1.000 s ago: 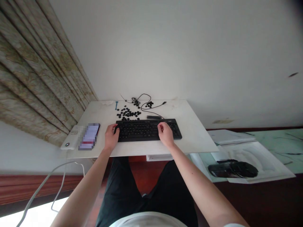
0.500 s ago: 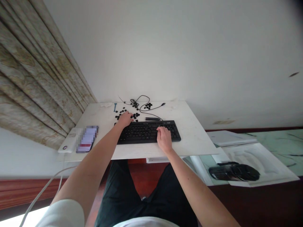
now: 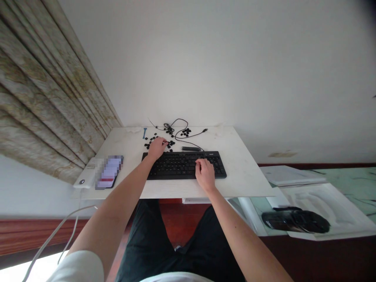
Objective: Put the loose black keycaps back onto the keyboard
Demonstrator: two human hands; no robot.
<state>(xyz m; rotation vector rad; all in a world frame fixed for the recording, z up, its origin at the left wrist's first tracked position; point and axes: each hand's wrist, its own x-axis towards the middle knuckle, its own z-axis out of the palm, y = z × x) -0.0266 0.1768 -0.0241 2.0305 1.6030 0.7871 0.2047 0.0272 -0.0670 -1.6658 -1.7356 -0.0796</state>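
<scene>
A black keyboard (image 3: 176, 172) lies along the front of the white table, with several bare spots too small to make out among its keys. My left hand (image 3: 158, 147) reaches past its upper left edge into scattered black keycaps (image 3: 172, 143); the fingers are bent together at a keycap. On the right part of the keyboard rests my right hand (image 3: 205, 173), fingers curled and thumb close to the index finger; anything between them is hidden. More keycaps (image 3: 185, 132) form a small group behind.
A coiled black cable (image 3: 168, 127) runs behind the keyboard, near a dark stick-shaped piece (image 3: 190, 149) and a blue tool (image 3: 144, 133). At left are a phone (image 3: 110, 172) and a white box (image 3: 84, 182). Right of the table, a black glossy object (image 3: 295, 220) lies by open packaging.
My left hand has shifted slightly to the right among the keycaps, its fingers drawn closer together. The right hand stays on the keyboard. The whole view has turned a little.
</scene>
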